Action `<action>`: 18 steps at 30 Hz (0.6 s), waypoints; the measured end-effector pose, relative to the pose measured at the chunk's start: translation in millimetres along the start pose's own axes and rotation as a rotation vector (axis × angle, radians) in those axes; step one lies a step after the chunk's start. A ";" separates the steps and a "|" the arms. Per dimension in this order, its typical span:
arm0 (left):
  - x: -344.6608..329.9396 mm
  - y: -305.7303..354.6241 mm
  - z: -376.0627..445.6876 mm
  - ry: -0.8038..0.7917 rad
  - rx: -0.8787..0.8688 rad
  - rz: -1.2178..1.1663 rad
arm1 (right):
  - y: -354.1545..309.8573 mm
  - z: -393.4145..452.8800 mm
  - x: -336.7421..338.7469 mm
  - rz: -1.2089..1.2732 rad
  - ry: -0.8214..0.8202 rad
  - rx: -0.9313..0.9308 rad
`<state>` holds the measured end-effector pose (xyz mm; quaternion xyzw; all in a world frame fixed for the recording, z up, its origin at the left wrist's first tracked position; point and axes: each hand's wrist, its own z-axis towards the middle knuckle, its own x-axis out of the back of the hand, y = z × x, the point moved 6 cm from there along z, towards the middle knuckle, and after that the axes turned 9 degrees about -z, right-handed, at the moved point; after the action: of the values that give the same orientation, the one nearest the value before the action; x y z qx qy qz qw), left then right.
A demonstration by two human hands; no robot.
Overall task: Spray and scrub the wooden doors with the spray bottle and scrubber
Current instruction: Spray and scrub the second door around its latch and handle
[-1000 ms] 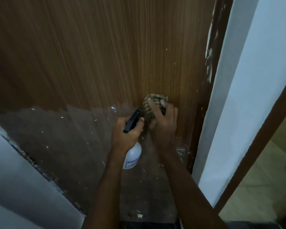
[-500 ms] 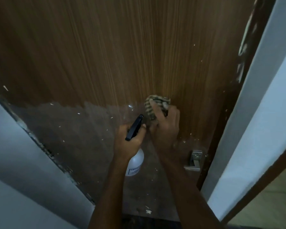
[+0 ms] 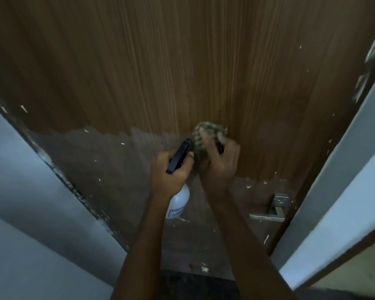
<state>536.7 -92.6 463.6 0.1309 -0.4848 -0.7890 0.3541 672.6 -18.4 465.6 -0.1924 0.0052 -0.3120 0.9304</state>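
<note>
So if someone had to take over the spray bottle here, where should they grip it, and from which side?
Grip the spray bottle at its neck under the black trigger head, as the left hand does. Come from the left: the right hand with the scrubber crowds its right, and the white body hangs free below.

Dark floor strip below the door, pale scraps perhaps lying on it.

My two forearms come up from the bottom edge, both bare as far down as can be seen; no sleeve, cuff, watch, band or glove shows on either. My left hand and my right hand are bare too, with no rings visible on the fingers. The light is dim, so finer marks cannot be made out.
</note>
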 end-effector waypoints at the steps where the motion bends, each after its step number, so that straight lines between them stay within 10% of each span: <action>1: 0.5 -0.4 0.7 -0.010 -0.002 0.001 | 3.6 -23.0 -2.0 -0.022 -0.046 0.039; 5: 10.2 2.4 7.1 -0.021 -0.012 0.013 | 6.2 -77.3 -9.0 -0.102 -0.172 0.146; 13: 44.0 14.7 15.3 0.021 -0.080 0.075 | -41.1 4.9 -15.9 -0.113 0.080 -0.016; 18: 61.5 11.1 12.5 0.031 -0.061 0.087 | -24.8 -91.6 -30.9 -0.129 -0.213 0.207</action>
<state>490.6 -129.5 487.7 0.1110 -0.4603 -0.7852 0.3991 621.5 -51.0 386.4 -0.1276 -0.1379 -0.3478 0.9186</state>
